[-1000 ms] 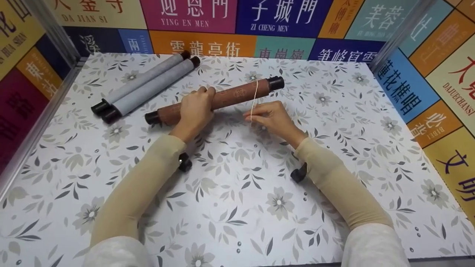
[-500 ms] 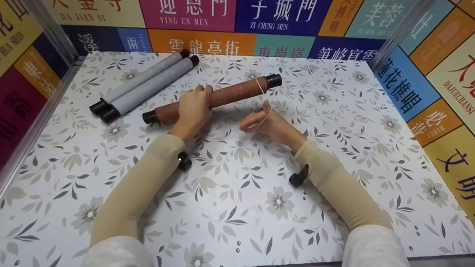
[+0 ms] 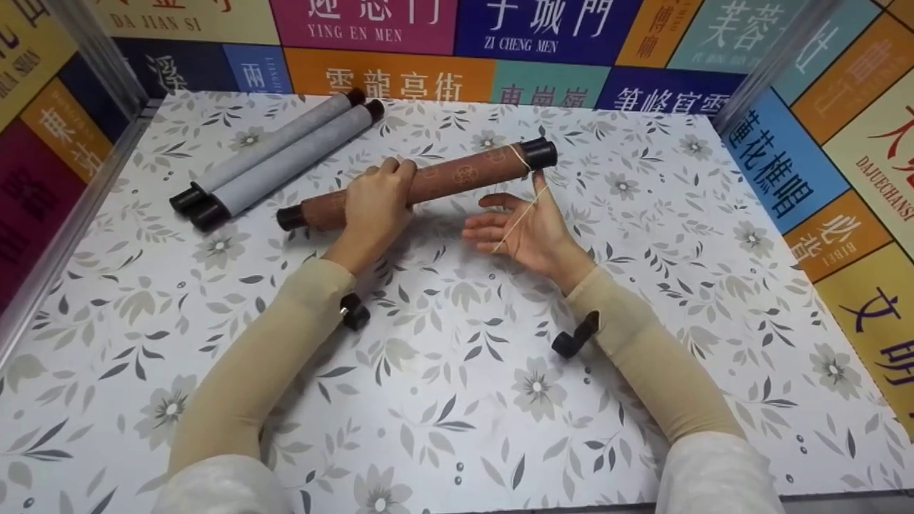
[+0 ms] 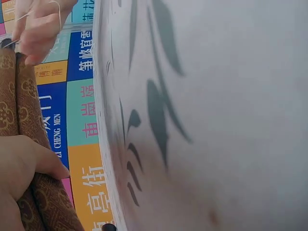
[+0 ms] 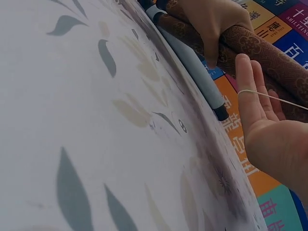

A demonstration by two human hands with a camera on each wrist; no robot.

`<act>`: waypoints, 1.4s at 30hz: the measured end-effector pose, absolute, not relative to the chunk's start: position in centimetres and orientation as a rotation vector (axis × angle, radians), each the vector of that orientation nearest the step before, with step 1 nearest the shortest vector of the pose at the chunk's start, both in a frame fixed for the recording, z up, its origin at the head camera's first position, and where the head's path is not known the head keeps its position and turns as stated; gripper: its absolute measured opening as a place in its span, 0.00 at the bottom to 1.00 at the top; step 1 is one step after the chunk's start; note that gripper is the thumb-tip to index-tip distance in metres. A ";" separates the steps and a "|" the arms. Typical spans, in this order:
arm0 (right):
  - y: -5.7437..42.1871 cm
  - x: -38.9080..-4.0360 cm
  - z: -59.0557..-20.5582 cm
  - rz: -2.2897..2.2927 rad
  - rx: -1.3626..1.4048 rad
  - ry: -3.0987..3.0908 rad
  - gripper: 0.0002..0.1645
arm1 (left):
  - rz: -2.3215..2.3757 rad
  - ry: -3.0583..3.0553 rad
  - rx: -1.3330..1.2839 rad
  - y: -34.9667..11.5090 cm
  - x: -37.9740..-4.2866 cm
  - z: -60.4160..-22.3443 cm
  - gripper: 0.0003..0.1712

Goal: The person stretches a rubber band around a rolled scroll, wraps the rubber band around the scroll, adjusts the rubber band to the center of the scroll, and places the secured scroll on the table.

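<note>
A brown patterned scroll (image 3: 468,174), its two rolls lying side by side with black end knobs, is held at a slant above the table. My left hand (image 3: 378,203) grips it left of the middle, thumb lying along the rolls in the left wrist view. Near the scroll's right end, my right hand (image 3: 539,239) has its fingers spread, palm in view. A thin pale rubber band (image 5: 288,100) loops round the scroll beside the right knobs and stretches across the right fingers and thumb.
Two grey rolled scrolls (image 3: 285,160) with dark knobs lie side by side at the back left of the flower-patterned table (image 3: 443,371). Colourful panels with lettering (image 3: 400,78) stand along the back and both sides.
The right hand has gone from pinching the rubber band to spreading its fingers inside it. The band has shifted towards the scroll's right knobs. The left hand keeps its grip.
</note>
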State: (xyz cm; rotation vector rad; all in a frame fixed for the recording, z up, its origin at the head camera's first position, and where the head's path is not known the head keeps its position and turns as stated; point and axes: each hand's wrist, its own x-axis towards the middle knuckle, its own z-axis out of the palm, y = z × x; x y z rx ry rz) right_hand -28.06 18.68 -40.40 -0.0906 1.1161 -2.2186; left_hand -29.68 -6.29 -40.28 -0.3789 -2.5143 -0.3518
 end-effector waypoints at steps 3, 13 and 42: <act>18.9 -27.9 -40.5 -2.211 -0.171 1.052 0.51 | -0.367 -2.497 -0.416 -6.3 -29.4 -40.2 0.16; 19.7 -27.5 -41.2 -2.226 -0.460 0.881 0.43 | -0.488 -2.493 -0.419 -6.4 -29.1 -40.1 0.20; 21.2 -27.4 -41.5 -1.553 -0.665 0.620 0.70 | -0.412 -2.061 -1.039 -11.4 -29.0 -39.9 0.17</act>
